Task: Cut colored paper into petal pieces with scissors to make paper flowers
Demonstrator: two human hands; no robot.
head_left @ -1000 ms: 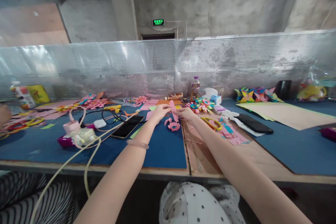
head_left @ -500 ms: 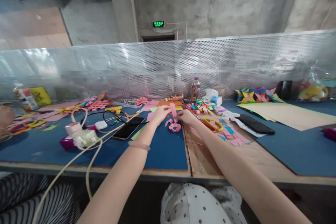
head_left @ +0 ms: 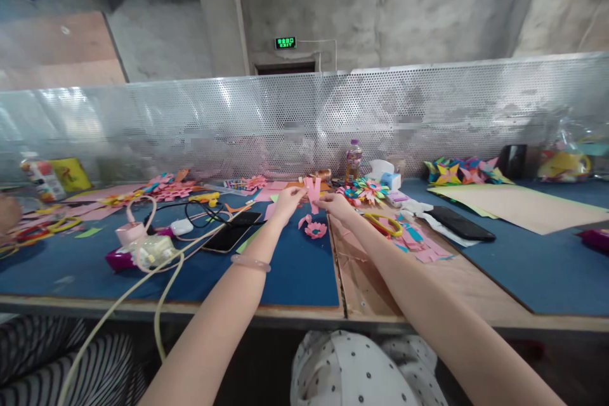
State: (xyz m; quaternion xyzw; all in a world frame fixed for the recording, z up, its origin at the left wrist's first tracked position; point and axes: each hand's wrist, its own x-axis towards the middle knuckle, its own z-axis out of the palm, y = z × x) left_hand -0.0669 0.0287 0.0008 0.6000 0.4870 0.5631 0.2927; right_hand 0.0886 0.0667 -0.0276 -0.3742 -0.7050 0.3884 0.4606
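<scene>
Between my two hands a pink paper strip (head_left: 313, 193) is held up, its upper end split into two upright pieces. The fingers of my left hand (head_left: 289, 200) pinch its left side; a pale bangle circles that wrist. My right hand (head_left: 335, 204) pinches the strip from the right, lower down. Just below them on the blue mat (head_left: 295, 273) lies a pink paper flower (head_left: 314, 229), with a small pink curl of paper (head_left: 304, 221) at its upper left.
Yellow-handled scissors (head_left: 383, 224) lie beside pink and blue scraps (head_left: 423, 242) at right. A phone (head_left: 233, 231), cables and a charger (head_left: 132, 233) are at left. A bottle (head_left: 353, 162) stands behind. Another person's hand (head_left: 9, 212) shows at far left.
The pink strip now shows its upper end spread into two pieces, where it looked like a single one before. Both hands stay nearly in place; the view has shifted slightly.
</scene>
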